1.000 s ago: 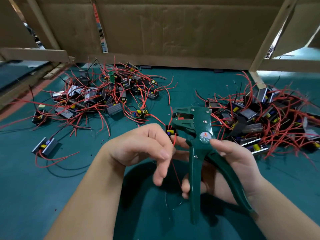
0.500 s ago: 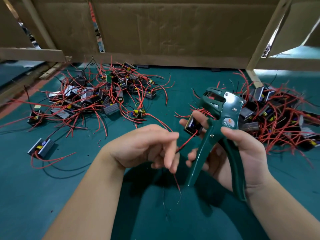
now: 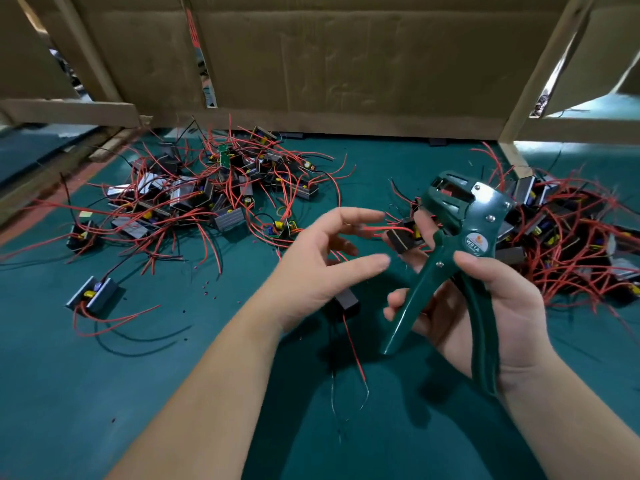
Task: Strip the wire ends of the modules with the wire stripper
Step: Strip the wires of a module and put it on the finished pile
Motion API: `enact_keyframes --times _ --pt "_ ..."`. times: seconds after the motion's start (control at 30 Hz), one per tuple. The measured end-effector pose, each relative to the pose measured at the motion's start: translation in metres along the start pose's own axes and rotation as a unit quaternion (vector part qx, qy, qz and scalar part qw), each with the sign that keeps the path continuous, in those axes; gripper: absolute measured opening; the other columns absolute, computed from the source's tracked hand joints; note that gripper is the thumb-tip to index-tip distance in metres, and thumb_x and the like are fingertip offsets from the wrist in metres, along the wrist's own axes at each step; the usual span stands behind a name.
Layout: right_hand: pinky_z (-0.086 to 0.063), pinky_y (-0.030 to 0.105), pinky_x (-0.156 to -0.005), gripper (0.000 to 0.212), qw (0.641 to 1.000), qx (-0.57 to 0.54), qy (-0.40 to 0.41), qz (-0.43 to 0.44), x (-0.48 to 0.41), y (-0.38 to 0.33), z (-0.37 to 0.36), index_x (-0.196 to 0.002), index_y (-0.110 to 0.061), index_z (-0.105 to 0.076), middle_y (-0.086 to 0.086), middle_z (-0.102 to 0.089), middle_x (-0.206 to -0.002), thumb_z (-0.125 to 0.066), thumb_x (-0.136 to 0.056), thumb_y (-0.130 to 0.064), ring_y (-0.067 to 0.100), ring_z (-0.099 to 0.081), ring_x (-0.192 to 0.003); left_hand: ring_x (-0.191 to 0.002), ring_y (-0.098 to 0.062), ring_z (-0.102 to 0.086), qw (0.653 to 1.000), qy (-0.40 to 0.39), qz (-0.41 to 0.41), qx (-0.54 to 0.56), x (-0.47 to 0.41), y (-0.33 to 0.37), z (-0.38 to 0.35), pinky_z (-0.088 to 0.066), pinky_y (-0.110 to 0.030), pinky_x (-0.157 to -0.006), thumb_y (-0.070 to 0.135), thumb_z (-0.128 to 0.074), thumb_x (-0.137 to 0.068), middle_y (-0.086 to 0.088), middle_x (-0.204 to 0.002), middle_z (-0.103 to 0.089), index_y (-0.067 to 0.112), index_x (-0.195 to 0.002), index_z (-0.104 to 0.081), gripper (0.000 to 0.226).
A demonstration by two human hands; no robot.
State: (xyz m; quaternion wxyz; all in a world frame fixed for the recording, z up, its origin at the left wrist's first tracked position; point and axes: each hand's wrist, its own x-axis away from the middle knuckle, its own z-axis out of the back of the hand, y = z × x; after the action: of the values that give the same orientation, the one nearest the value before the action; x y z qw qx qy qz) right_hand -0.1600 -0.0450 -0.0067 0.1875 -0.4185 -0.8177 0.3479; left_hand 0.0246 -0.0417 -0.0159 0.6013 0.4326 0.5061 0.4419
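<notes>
probably a small assembly workshop; heaps of red-wired modules (image 3: pixel 194 199) litter a green counter (image 3: pixel 104 393); cardboard sheets (image 3: pixel 346 64) wall the station in

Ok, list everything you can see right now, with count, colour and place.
wire stripper: one, dark green, in right hand
held module: one, black, red wire, in right-hand fingers beside stripper
lower module: one, black, red wire, just under left hand
left pile: many modules, red wires, mat far left
right pile: many modules, red wires, mat right
loose module: one, grey, mat near left
mat: one, teal, underneath
cardboard: brown, behind
left hand: open, centre
right hand: grips stripper
</notes>
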Motion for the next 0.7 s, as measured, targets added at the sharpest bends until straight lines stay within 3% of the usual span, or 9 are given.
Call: enact_keyframes --times 0.13,0.23,0.37,0.47,0.53,0.63,0.7 --pt "-0.057 0.044 -0.068 0.071 1.0 0.02 -0.005 0.0 0.001 0.005 -0.001 -0.128 -0.03 -0.059 0.007 -0.071 -0.105 -0.079 -0.06 -0.027 0.034 -0.07 -0.069 -0.079 -0.013 -0.054 0.989 0.128 -0.057 0.05 -0.004 -0.002 -0.02 -0.043 -0.027 -0.072 0.024 -0.082 -0.065 0.006 -0.083 -0.059 0.03 -0.076 -0.075 0.014" --pt "-0.056 0.046 -0.068 0.065 1.0 0.03 -0.001 0.007 0.0 0.01 -0.003 -0.13 -0.028 -0.058 0.006 -0.072 -0.096 -0.071 -0.067 -0.023 0.036 -0.069 -0.069 -0.07 -0.009 -0.056 0.986 0.15 -0.063 0.049 -0.004 -0.004 -0.026 -0.043 -0.016 -0.053 0.024 -0.082 -0.064 0.012 -0.078 -0.059 0.032 -0.07 -0.075 0.012" --pt "-0.055 0.048 -0.066 0.07 0.999 0.027 0.007 -0.017 -0.001 0.015 -0.002 -0.122 -0.012 -0.054 0.015 -0.069 -0.08 -0.081 -0.058 -0.022 0.04 -0.068 -0.067 -0.072 -0.004 -0.063 0.972 0.214 -0.077 0.063 -0.005 -0.004 -0.027 -0.046 -0.018 -0.065 0.022 -0.08 -0.069 0.01 -0.072 -0.068 0.03 -0.066 -0.074 0.011" --pt "-0.055 0.048 -0.069 0.067 0.998 0.037 -0.041 -0.04 0.001 0.012 -0.003 -0.121 -0.02 -0.064 0.014 -0.07 -0.102 -0.084 -0.059 -0.032 0.038 -0.068 -0.069 -0.074 -0.003 -0.061 0.957 0.245 -0.031 0.154 -0.008 0.001 -0.023 -0.045 -0.02 -0.072 0.033 -0.073 -0.071 0.01 -0.073 -0.068 0.027 -0.065 -0.071 0.008" --pt "-0.054 0.047 -0.072 0.069 0.994 0.038 -0.088 -0.061 0.004 0.007 -0.003 -0.13 -0.025 -0.057 0.021 -0.064 -0.119 -0.08 -0.065 -0.033 0.035 -0.068 -0.071 -0.081 -0.007 -0.062 0.937 0.245 0.001 0.248 -0.01 0.003 -0.014 -0.046 -0.025 -0.075 0.036 -0.064 -0.079 0.008 -0.081 -0.07 0.025 -0.071 -0.068 0.014" --pt "-0.052 0.049 -0.08 0.065 0.986 0.002 -0.147 -0.075 0.007 -0.002 0.004 -0.14 -0.019 -0.047 0.027 -0.067 -0.102 -0.07 -0.08 -0.029 0.037 -0.066 -0.078 -0.09 -0.006 -0.067 0.918 0.265 0.043 0.292 -0.012 0.008 0.006 -0.05 -0.032 -0.072 0.032 -0.048 -0.096 0.01 -0.084 -0.072 0.025 -0.085 -0.055 0.015" --pt "-0.05 0.051 -0.086 0.063 0.981 -0.04 -0.166 -0.087 0.009 -0.009 0.006 -0.144 -0.01 -0.038 0.029 -0.063 -0.096 -0.062 -0.087 -0.023 0.039 -0.063 -0.084 -0.079 -0.009 -0.067 0.917 0.273 0.049 0.286 -0.011 0.01 0.014 -0.053 -0.034 -0.068 0.031 -0.046 -0.099 0.01 -0.069 -0.067 0.024 -0.083 -0.052 0.018"
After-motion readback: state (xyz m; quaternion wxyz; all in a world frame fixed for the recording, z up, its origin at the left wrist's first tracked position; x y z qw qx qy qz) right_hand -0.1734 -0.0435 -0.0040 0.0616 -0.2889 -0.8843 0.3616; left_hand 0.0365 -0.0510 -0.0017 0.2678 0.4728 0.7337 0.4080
